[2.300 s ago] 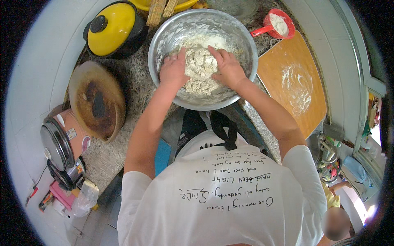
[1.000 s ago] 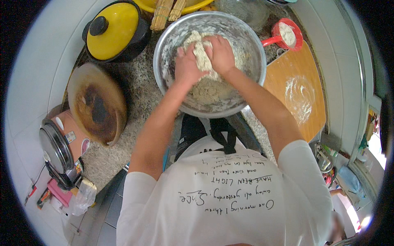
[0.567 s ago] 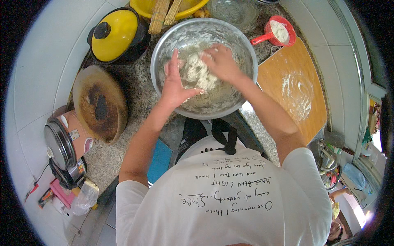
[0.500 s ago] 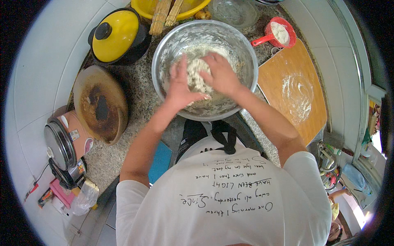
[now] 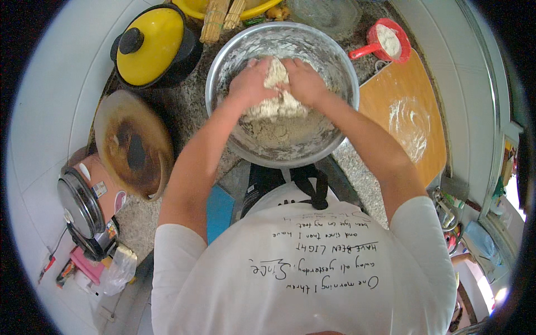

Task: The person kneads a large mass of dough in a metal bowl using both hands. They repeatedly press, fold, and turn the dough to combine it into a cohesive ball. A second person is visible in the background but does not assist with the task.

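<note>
A lump of shaggy, floury dough (image 5: 273, 108) lies in a wide metal bowl (image 5: 290, 156) on the counter. My left hand (image 5: 251, 84) grips its left side, with the fingers curled over the far edge. From the right, my right hand (image 5: 304, 82) presses on the same lump, its fingertips partly buried and hidden in it. The two hands nearly meet over the middle of the dough. Dry flour and crumbs coat the bowl's inner wall and gather on the near side of its bottom.
Right of the bowl lie a wooden board (image 5: 399, 111) dusted with flour and a red scoop (image 5: 391, 42) of flour. To the left stand a black pot with a yellow lid (image 5: 151, 44), a scorched brown round pan (image 5: 131, 142) and a rice cooker (image 5: 81, 204). Bamboo brushes (image 5: 215, 19) rest behind.
Both hands have closed in on the dough from a spread, blurred position. The lump looks more gathered and raised between them. The view has shifted slightly.
</note>
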`<state>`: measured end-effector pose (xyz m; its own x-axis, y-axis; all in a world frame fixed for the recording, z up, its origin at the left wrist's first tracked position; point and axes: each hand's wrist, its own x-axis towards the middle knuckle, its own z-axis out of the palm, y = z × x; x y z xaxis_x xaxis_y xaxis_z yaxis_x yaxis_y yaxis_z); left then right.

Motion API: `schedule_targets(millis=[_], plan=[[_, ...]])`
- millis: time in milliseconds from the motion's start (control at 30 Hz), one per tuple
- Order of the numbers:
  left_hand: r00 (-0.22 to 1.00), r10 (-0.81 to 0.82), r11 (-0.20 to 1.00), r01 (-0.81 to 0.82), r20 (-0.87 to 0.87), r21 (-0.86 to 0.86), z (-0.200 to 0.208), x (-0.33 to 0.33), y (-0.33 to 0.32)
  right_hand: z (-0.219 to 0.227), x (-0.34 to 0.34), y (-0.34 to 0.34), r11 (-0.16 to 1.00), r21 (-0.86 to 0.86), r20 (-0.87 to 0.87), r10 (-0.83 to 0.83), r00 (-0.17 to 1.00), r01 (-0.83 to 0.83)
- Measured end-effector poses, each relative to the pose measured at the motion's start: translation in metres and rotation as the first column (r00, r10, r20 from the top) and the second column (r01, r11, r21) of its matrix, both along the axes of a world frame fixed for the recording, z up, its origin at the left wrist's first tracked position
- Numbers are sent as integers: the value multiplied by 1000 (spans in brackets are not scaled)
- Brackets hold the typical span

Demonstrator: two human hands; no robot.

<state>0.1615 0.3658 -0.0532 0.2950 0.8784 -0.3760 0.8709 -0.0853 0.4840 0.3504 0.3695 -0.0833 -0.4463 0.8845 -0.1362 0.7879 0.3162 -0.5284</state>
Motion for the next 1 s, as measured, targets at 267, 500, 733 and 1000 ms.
schedule_targets(millis=[267,500,733,1000], plan=[[968,22,960,-90,250,266,30,10,-27,71,45,35,950,-182,-361,177,915,-255],[954,105,980,-147,282,134,19,8,-62,2,39,-34,993,3,-153,118,981,-119],[947,-36,825,208,-318,525,-31,48,-105,-27,33,-107,968,249,172,-24,985,-20],[998,-59,998,59,-7,-1,-24,8,15,-6,35,19,965,-253,-55,54,997,-66]])
